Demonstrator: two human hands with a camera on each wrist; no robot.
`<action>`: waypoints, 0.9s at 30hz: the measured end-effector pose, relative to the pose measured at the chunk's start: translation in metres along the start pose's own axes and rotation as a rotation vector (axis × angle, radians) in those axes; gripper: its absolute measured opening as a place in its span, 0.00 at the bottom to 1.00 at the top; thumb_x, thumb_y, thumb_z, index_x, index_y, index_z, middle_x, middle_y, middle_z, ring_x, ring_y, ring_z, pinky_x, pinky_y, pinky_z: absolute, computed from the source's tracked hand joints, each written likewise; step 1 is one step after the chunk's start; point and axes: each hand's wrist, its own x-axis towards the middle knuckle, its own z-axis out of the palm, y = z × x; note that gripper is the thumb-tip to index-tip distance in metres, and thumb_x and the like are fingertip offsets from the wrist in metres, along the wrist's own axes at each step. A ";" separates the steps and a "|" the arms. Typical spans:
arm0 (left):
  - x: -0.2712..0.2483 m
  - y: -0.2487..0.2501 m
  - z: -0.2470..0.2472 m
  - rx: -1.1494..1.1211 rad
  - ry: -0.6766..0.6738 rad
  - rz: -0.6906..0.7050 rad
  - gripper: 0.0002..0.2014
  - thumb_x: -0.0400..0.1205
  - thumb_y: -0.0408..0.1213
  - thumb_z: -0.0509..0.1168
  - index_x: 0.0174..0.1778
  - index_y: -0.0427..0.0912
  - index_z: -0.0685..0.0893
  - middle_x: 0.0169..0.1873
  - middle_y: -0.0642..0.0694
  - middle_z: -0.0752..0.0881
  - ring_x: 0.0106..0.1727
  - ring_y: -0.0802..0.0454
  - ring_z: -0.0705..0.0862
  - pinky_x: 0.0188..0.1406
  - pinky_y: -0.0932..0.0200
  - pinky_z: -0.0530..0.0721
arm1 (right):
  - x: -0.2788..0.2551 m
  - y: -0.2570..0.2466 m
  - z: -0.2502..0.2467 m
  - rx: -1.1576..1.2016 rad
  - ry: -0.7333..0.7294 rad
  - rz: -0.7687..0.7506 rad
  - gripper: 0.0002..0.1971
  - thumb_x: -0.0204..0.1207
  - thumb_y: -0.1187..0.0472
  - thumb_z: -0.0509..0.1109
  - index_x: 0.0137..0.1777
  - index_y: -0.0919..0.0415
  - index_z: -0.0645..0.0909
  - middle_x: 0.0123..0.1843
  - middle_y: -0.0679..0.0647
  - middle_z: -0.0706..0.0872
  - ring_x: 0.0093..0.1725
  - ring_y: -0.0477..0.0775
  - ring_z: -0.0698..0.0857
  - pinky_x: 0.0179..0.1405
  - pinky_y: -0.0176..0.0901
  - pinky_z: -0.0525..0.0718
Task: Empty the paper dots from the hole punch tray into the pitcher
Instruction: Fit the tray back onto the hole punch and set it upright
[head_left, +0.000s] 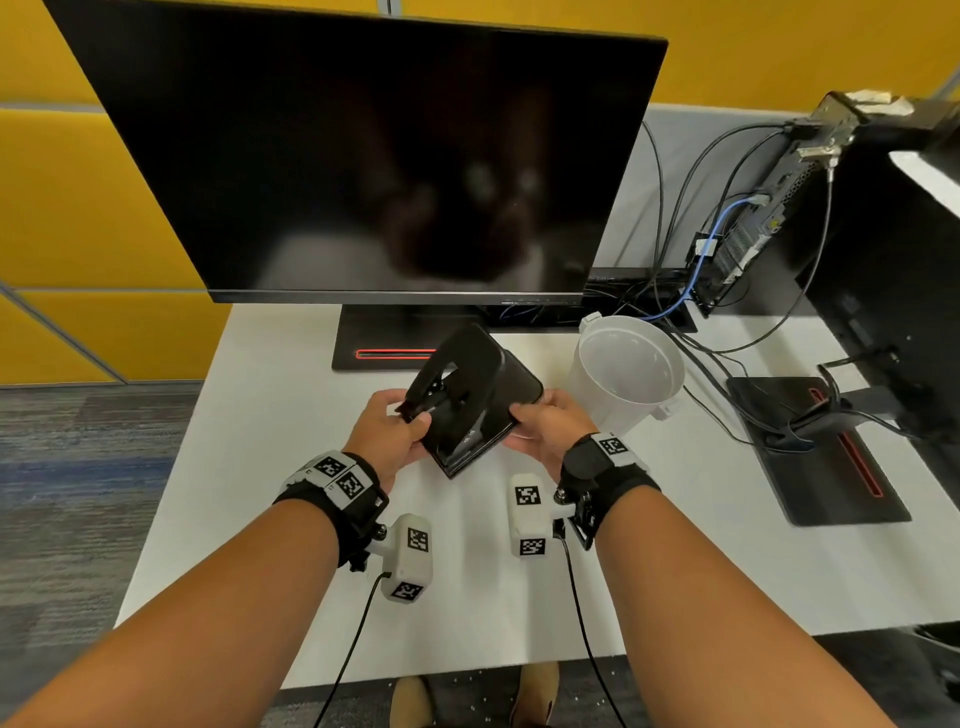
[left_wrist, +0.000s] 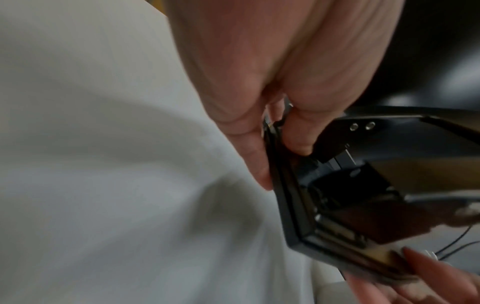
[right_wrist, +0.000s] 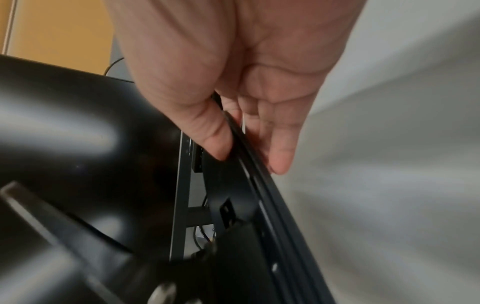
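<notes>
A black hole punch is held tilted above the white desk, between both hands. My left hand grips its left end, thumb on top and fingers under the base edge. My right hand pinches the right edge of the base, thumb above and fingers beneath. The punch fills the lower part of the right wrist view. A white translucent pitcher stands upright just right of the punch, its mouth open. No paper dots show inside it.
A large dark monitor stands behind the punch on a black base. Cables and a small computer lie to the right, beside a second stand. Small white specks dot the carpet near my shoes.
</notes>
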 end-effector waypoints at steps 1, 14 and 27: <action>0.001 0.000 -0.001 0.003 0.000 0.003 0.16 0.82 0.23 0.63 0.63 0.43 0.75 0.59 0.35 0.85 0.54 0.41 0.90 0.51 0.43 0.90 | 0.001 -0.002 -0.001 0.011 -0.002 -0.009 0.08 0.80 0.68 0.66 0.47 0.59 0.68 0.54 0.67 0.86 0.50 0.65 0.89 0.56 0.59 0.88; 0.002 0.004 0.001 0.164 -0.034 -0.071 0.29 0.82 0.22 0.61 0.75 0.53 0.68 0.58 0.36 0.88 0.57 0.40 0.89 0.60 0.37 0.86 | 0.006 0.005 -0.009 -0.134 0.152 -0.003 0.05 0.80 0.71 0.62 0.51 0.62 0.72 0.57 0.68 0.83 0.52 0.71 0.88 0.35 0.54 0.91; 0.022 -0.023 -0.002 0.341 0.055 -0.075 0.22 0.79 0.21 0.65 0.70 0.34 0.78 0.58 0.35 0.85 0.56 0.37 0.86 0.60 0.41 0.87 | 0.027 0.025 -0.019 -0.984 0.103 -0.062 0.12 0.74 0.69 0.63 0.53 0.70 0.85 0.42 0.60 0.83 0.40 0.59 0.79 0.25 0.34 0.70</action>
